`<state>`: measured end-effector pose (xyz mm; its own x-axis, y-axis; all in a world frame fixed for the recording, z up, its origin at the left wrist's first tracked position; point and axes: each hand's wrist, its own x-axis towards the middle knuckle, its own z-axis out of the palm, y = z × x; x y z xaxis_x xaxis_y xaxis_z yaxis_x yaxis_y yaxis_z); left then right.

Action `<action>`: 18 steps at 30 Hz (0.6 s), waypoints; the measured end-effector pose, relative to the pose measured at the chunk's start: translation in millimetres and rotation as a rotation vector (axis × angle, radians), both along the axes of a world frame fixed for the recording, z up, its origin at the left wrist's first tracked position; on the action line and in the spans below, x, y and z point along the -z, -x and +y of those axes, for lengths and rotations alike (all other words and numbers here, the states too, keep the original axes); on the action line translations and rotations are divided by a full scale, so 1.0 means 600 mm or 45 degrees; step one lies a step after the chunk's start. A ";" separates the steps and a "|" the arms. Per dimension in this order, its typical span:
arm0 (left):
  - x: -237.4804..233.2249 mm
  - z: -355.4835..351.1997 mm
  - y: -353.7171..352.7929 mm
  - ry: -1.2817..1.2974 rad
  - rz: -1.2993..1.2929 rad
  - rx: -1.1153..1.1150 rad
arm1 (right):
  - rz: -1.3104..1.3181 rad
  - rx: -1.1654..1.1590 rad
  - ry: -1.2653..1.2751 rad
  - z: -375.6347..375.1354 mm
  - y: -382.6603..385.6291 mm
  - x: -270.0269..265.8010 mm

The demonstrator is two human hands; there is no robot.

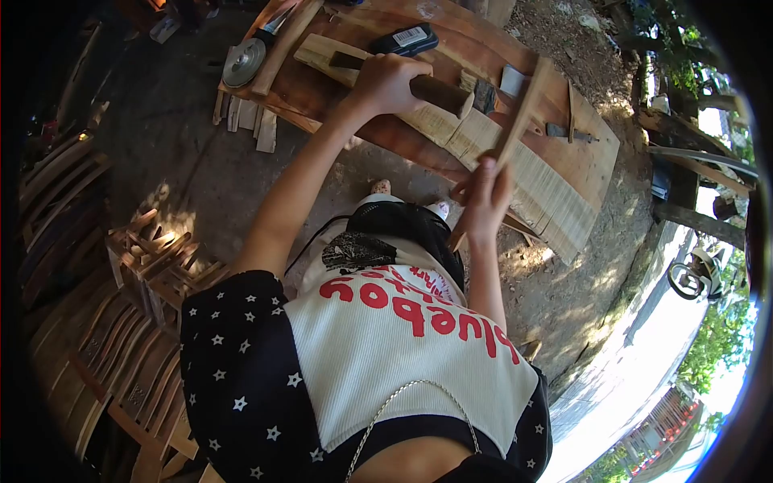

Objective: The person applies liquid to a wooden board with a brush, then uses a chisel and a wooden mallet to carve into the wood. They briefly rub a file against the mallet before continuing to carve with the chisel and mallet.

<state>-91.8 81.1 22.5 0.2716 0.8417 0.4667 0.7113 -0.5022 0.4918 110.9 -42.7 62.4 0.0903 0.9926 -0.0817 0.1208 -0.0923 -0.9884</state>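
My left hand [388,87] is closed over a dark wooden bar [441,95] with a paler end. The bar lies over a long light board [475,138] on the workbench; its exact kind I cannot make out. My right hand [488,197] grips a long, thin wooden strip [523,113] near its lower part. That strip is tilted, its upper end reaching above the far side of the light board and its lower end close to my body. Just beyond my left hand lies a black case [404,39] with a white label.
The brown workbench [594,153] also bears wood offcuts [483,95] and a dark-headed tool [570,133]. A round metal disc [244,63] sits at its left end. Stacked curved wooden pieces [133,362] fill the lower left. A fan-like object [696,275] stands at right.
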 end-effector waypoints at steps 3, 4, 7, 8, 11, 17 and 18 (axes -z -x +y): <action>-0.004 0.000 0.012 -0.004 0.028 -0.040 | 0.330 0.407 -0.462 0.029 -0.009 -0.024; -0.005 0.000 0.013 -0.043 -0.016 -0.027 | 0.496 0.419 -0.480 0.030 0.000 -0.018; 0.000 0.009 0.025 -0.059 -0.020 -0.045 | 0.318 0.144 -0.278 0.021 0.026 0.018; 0.002 0.010 0.031 -0.025 0.020 -0.068 | 0.162 -0.010 -0.132 0.019 0.031 0.022; 0.002 0.015 0.046 -0.027 -0.011 -0.112 | 0.237 -0.001 -0.219 0.045 0.019 -0.009; -0.016 0.021 0.050 -0.066 -0.072 -0.135 | -0.016 -0.296 0.159 0.050 0.052 0.035; -0.016 0.022 0.052 -0.067 -0.050 -0.158 | -0.061 -0.279 0.099 0.053 0.046 0.034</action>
<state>-123.0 94.0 31.9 0.1473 0.8418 0.5194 0.7502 -0.4373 0.4959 83.2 -10.9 42.2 -0.1209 0.9798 -0.1592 0.1925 -0.1342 -0.9721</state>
